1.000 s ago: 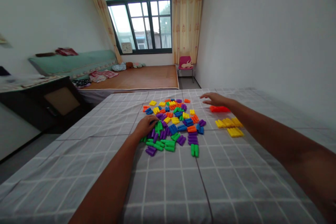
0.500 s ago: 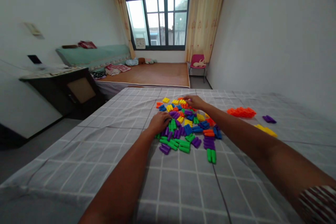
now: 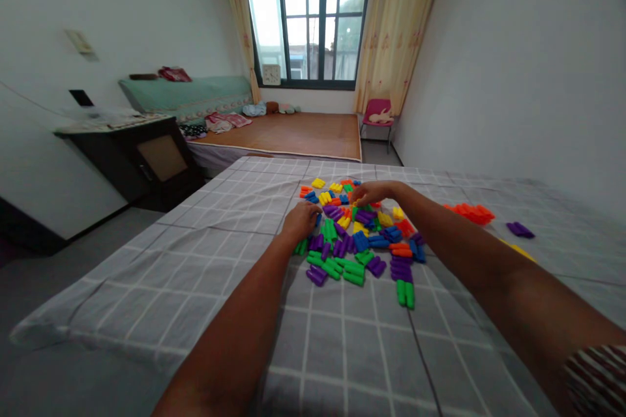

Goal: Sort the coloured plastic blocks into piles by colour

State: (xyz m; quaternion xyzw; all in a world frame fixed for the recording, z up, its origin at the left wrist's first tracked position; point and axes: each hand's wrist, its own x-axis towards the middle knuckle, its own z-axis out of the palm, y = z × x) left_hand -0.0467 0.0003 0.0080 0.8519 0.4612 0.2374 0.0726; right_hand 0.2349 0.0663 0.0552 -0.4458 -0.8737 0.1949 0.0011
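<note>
Many small plastic building blocks, shaped like joined tubes in green, purple, blue, yellow and orange, lie in a loose pile on the checked cloth. My left hand is at the pile's left edge, its fingers bent around a blue block that shows only in part. Over the far side of the pile is my right hand, with fingers pointing down and pinched together among the blocks. What its fingertips hold is too small and hidden to make out. Nearest me lies a green block, touching a purple one.
Right of my right forearm are a row of orange blocks, a purple block and partly hidden yellow blocks. A grey checked cloth covers the table. Beyond stand a bed, a dark cabinet and a pink chair.
My right hand has come nearer and dipped in among the blocks. My left hand has shifted slightly left, and a blue block now shows at its fingers. The view has turned slightly left.
</note>
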